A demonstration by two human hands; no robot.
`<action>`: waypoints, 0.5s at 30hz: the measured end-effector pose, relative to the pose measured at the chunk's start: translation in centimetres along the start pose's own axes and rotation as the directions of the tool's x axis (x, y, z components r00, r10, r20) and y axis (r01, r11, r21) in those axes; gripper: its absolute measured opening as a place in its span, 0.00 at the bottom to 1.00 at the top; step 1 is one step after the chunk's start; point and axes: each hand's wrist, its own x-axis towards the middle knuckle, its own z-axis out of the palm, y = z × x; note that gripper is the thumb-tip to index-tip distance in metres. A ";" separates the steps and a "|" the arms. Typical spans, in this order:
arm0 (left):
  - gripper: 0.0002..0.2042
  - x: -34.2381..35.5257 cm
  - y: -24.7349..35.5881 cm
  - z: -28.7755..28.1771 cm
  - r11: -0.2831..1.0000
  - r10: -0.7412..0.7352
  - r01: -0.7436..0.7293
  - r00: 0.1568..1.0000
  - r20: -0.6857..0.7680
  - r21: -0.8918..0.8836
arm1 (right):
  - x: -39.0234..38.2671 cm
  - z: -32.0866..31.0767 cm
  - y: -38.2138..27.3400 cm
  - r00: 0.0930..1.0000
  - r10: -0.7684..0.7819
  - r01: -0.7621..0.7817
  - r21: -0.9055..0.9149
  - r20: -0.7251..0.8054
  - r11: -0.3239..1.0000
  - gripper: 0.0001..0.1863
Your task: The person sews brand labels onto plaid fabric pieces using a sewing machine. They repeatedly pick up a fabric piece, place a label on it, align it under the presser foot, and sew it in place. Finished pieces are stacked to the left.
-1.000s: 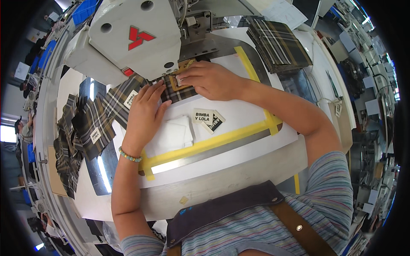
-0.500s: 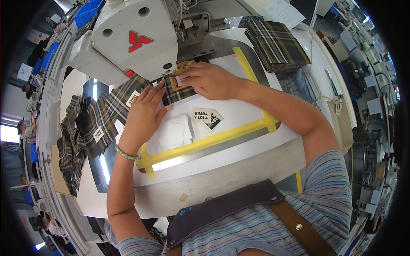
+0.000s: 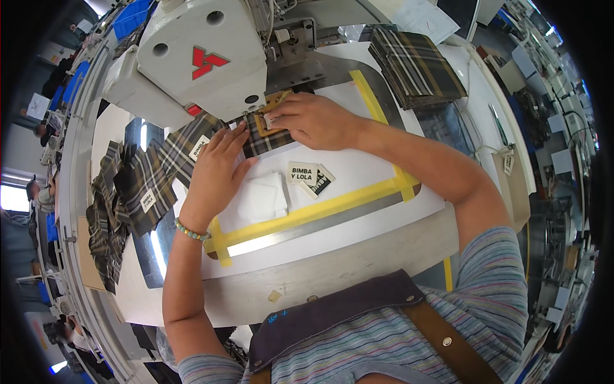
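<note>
My left hand point(image 3: 217, 169) lies flat with fingers stretched on dark plaid fabric point(image 3: 256, 142) under the sewing machine's head point(image 3: 198, 57). My right hand point(image 3: 316, 121) is closed, its fingertips at a brass-coloured frame point(image 3: 261, 125) that rests on the fabric. A small pale thing shows at those fingertips, too hidden to name. Left of my left hand, plaid pieces point(image 3: 144, 185) with cream labels point(image 3: 147, 200) sewn or laid on them hang in a heap. In front of my hands lie a loose cream label point(image 3: 300, 173), a dark one point(image 3: 320, 182) and a stack of white squares point(image 3: 263, 198).
A tall stack of folded plaid pieces point(image 3: 419, 67) stands at the back right. Yellow tape point(image 3: 320, 206) borders the white work sheet. Tweezers point(image 3: 499, 125) lie near the table's right edge. Paper sheets point(image 3: 422, 19) lie behind the stack.
</note>
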 end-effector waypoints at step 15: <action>0.25 0.0 -0.1 0.3 0.999 0.019 -0.019 1.000 -0.008 0.028 | -0.1 0.0 0.1 1.000 -0.007 0.007 0.003 -0.010 1.000 0.16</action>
